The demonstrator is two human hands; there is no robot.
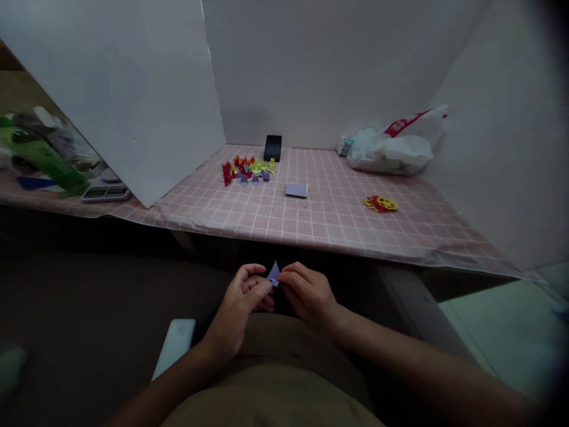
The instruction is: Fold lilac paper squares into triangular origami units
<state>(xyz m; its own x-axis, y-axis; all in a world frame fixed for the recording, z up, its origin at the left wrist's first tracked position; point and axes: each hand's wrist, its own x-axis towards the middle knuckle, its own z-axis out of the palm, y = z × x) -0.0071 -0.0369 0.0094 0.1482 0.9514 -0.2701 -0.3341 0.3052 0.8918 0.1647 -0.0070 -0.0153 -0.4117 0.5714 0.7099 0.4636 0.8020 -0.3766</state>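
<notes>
Both hands are down low over the lap, in front of the table's near edge and not on the table. The left hand (242, 296) and the right hand (306, 293) meet in the middle, and together they pinch a small purple paper (273, 273). Its pointy tip sticks up toward the table, and each hand has its fingers closed on one side of it. It looks folded, but it is dark there, so that is hard to tell. Both hands are just as near to it. On the table (338, 219), near the far edge, sits a pile of paper shapes (246, 169), with a phone (272, 147) behind it. A pad (296, 190) lies near the middle, and a bag (391, 148) sits at the far right corner.
</notes>
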